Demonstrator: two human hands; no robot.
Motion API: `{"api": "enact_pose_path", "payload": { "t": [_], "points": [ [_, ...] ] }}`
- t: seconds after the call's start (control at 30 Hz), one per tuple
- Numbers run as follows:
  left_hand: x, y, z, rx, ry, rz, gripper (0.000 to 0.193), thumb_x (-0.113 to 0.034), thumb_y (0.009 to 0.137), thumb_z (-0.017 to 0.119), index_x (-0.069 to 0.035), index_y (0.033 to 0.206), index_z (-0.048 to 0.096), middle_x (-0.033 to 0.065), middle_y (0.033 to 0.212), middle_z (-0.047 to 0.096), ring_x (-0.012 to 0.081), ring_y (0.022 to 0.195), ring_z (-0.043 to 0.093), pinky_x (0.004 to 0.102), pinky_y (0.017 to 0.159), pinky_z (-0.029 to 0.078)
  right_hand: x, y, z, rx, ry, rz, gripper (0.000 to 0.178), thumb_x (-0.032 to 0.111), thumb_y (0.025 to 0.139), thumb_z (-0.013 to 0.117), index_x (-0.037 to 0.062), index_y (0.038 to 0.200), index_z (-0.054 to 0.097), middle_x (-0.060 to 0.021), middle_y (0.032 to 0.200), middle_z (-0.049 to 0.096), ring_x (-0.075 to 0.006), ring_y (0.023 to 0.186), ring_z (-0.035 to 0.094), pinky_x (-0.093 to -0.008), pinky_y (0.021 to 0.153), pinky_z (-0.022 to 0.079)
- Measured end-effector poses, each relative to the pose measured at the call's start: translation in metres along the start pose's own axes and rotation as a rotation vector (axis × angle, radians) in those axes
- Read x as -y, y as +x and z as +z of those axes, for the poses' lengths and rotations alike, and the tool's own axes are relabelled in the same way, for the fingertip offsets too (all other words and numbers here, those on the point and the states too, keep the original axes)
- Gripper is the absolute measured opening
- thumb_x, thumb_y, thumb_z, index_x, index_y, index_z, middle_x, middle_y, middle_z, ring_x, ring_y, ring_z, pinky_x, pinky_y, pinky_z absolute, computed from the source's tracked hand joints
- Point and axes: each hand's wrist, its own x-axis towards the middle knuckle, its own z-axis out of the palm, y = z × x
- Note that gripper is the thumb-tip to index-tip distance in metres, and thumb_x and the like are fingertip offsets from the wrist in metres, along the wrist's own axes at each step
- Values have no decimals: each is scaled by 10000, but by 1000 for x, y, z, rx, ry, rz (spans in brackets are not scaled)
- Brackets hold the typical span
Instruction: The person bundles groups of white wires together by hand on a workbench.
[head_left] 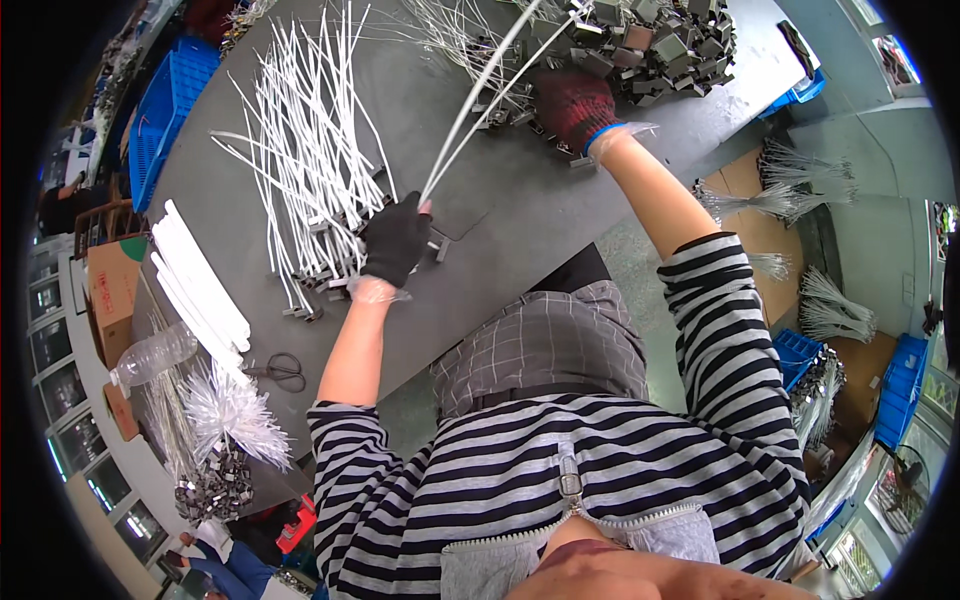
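My left hand [398,240], in a black glove, is closed around the lower ends of long thin white sleeves [480,95], which slant up to the far right. Just beside it, a small grey metal block [440,247] with a thin wire sits on the table. Under and left of that hand lies a spread of white sleeved wires [305,150] with metal blocks at their near ends. My right hand [577,108], in a dark red and black glove, is at the near left edge of a heap of grey metal blocks [670,55]; its fingers are hard to make out.
Thin bare wires [465,40] lie at the table's far side. Scissors [280,372], thick white tubes [200,290] and a clear plastic bottle [155,355] are at the left. A blue crate [170,110] stands beyond the left edge. Wire bundles [835,305] lie on cardboard at the right.
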Motion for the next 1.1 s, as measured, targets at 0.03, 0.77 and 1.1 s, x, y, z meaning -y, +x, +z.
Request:
{"api": "enact_pose_path", "payload": {
  "t": [0.03,0.77,1.1],
  "points": [
    [15,-8,3,57,-77,-76,282,-289,946,532,-32,984,643,121,605,632,306,555,628,425,523,470,3,1,-4,26,26,1,162,114,772,577,50,872,687,-194,827,685,-357,797,685,-458,665,552],
    [-155,62,58,233,-1894,-881,173,-150,957,495,1,1009,560,167,869,680,276,647,690,362,564,562,14,-318,0,488,1064,670,341,322,877,643,-18,848,660,-13,680,575,-108,626,519,-288,575,424],
    [-130,51,-6,-445,-1516,-457,212,-200,1009,460,-6,982,541,152,772,664,233,625,674,314,571,572,-53,-524,63,531,1038,1535,403,418,833,698,22,844,625,-12,630,537,-102,475,455,-266,434,339]
  ]
}}
